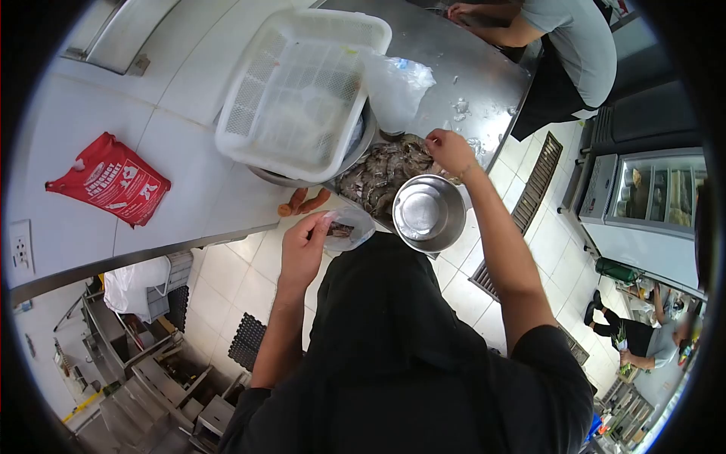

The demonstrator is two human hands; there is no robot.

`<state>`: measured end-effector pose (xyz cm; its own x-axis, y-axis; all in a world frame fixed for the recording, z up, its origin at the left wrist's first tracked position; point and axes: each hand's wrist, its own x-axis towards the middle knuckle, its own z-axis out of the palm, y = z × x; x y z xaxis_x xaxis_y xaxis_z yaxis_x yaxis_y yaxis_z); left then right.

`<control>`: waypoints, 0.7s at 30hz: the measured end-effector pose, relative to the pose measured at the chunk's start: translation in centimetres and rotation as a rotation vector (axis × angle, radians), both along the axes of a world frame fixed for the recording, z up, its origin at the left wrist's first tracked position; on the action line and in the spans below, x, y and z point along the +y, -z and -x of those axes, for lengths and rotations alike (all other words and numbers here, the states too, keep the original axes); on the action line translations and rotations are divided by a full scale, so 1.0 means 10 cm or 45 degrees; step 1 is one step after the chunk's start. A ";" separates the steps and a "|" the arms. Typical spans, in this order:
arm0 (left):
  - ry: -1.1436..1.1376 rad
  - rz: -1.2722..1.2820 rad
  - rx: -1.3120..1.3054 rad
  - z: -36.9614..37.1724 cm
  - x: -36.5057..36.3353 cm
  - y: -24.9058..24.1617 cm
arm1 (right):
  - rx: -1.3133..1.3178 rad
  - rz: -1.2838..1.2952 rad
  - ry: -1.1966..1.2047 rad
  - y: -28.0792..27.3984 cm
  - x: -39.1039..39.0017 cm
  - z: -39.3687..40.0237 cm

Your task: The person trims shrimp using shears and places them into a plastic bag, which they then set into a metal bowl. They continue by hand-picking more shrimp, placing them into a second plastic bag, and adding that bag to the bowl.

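My left hand is closed on the rim of a clear plastic bag with a few dark shrimp inside. A pile of raw grey-brown shrimp lies on the steel table. My right hand is at the right edge of the pile, its fingers pinched together; what they hold, if anything, is too small to make out. Just below that hand, a round steel bowl stands near the table's front edge, against the shrimp.
A white perforated basket rests on a steel basin. Beside it are a bulging plastic bag and orange-brown roots. A co-worker stands at the steel table; another person is farther right. A red fire-blanket pouch hangs left.
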<state>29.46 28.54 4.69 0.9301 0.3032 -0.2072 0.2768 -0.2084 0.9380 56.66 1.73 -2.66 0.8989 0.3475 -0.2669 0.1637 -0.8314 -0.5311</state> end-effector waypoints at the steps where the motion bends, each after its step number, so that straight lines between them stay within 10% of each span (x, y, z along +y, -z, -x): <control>1: -0.001 -0.025 0.004 0.01 0.00 0.00 | -0.020 0.107 -0.027 0.39 -0.04 -0.24; 12: -0.118 -0.072 0.059 0.11 0.08 0.05 | -0.267 0.535 -0.357 0.95 0.15 -0.46; 21: -0.037 -0.070 0.055 -0.10 -0.01 0.10 | -0.135 -0.479 -0.540 -0.99 0.15 0.47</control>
